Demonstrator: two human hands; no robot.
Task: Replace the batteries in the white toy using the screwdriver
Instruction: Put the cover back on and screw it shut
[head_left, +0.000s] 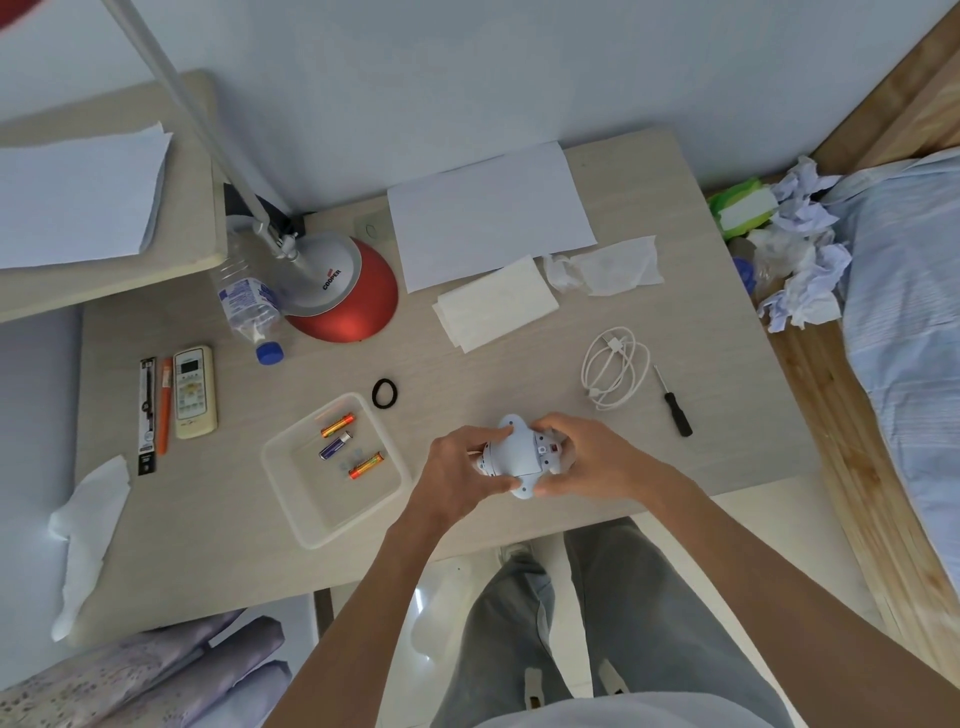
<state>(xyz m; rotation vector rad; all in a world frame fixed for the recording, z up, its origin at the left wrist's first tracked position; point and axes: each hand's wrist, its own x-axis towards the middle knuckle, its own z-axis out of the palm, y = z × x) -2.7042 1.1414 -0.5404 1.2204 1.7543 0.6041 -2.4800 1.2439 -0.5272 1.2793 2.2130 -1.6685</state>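
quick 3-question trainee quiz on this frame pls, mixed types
1. True or false: the screwdriver is in the person's right hand.
2. How many batteries lie in the clear tray? A) two B) three C) five
3. Fill in: both hands hold the white ____ above the table's near edge.

Key:
1. False. It lies on the table, right of the coiled white cable, untouched.
2. B. Two orange batteries and one purple battery.
3. toy, gripped between the left hand and the right hand.
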